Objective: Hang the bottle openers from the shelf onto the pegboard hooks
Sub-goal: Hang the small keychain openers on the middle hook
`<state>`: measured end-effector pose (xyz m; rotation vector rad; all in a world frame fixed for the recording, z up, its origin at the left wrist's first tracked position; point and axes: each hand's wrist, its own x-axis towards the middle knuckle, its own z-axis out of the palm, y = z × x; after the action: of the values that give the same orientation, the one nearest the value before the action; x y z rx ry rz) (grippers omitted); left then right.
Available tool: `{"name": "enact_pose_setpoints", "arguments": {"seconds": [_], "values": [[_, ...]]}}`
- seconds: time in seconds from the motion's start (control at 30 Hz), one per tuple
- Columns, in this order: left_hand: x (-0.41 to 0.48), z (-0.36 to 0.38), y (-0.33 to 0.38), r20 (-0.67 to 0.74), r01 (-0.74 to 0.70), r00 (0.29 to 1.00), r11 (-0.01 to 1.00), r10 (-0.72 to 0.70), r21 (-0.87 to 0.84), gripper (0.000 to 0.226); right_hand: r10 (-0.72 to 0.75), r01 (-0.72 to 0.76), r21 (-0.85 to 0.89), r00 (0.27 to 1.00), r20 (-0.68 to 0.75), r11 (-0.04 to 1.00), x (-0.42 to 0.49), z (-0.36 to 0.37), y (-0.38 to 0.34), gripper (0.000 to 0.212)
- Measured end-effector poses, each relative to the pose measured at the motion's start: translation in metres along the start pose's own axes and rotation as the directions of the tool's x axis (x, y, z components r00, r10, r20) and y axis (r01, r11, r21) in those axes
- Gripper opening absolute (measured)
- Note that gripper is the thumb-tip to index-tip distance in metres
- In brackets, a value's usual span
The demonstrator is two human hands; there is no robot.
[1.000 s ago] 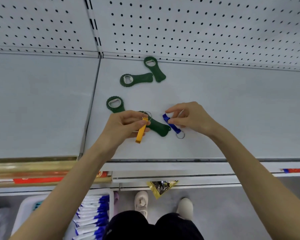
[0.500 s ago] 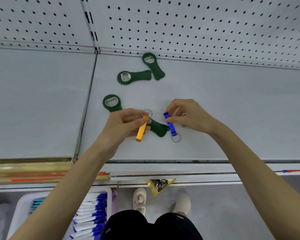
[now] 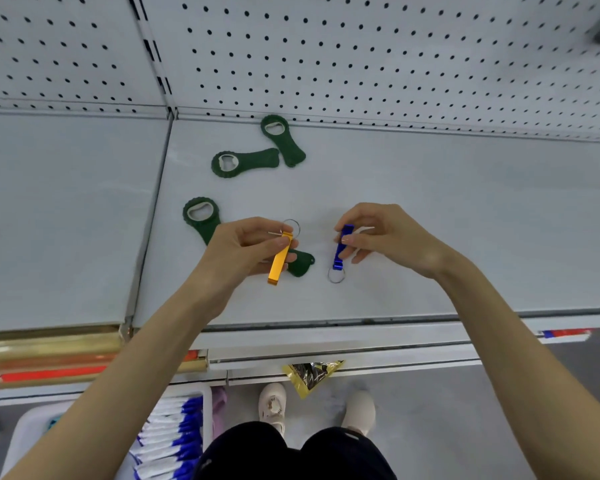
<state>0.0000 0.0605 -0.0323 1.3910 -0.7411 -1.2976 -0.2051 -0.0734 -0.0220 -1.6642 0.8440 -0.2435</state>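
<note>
Left hand (image 3: 243, 251) pinches orange opener (image 3: 278, 263); right hand (image 3: 392, 237) pinches blue opener (image 3: 338, 258); its ring (image 3: 329, 276) hangs low; flip ring-up before pegboard (image 3: 361, 64); hooks unseen

Nothing on view is showing text, a brand or a number that can be read. A red and blue label (image 3: 565, 334) is sitting on the front edge of the shelf (image 3: 430, 202) at the right, too blurred to make out. A red strip (image 3: 52, 374) is running along the gold rail (image 3: 49, 344) at the left, with no legible print. The gold packet (image 3: 309, 374) below the shelf and the blue and white packs (image 3: 177, 441) in the bin (image 3: 205, 415) are showing colour only.
</note>
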Motion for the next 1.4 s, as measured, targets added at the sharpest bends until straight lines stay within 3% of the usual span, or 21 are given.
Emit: {"name": "enact_pose_setpoints", "arguments": {"seconds": [0.43, 0.67, 0.97, 1.13, 1.4], "values": [[-0.006, 0.053, -0.001, 0.084, 0.005, 0.996, 0.999, -0.009, 0.039, 0.018, 0.001, 0.04, 0.151, 0.966, -0.259, 0.988, -0.066, -0.01, 0.029, 0.002], [-0.033, 0.086, -0.004, 0.056, -0.035, 0.998, 0.999, 0.033, 0.04, 0.017, -0.07, 0.163, 0.253, 0.938, -0.339, 0.954, -0.11, -0.016, 0.047, 0.02], [-0.07, 0.175, -0.018, 0.054, -0.047, 0.998, 0.996, 0.043, 0.079, 0.016, -0.061, 0.239, 0.369, 0.899, -0.434, 0.898, -0.196, -0.043, 0.074, 0.034], [-0.094, 0.243, -0.041, 0.033, 0.025, 0.999, 0.998, -0.023, -0.06, 0.013, -0.031, 0.291, 0.457, 0.868, -0.495, 0.84, -0.253, -0.055, 0.093, 0.032], [-0.118, 0.337, -0.068, 0.24, 0.114, 0.969, 0.97, -0.061, -0.215, 0.017, -0.009, 0.398, 0.463, 0.766, -0.642, 0.792, -0.336, -0.074, 0.125, 0.025]]}}
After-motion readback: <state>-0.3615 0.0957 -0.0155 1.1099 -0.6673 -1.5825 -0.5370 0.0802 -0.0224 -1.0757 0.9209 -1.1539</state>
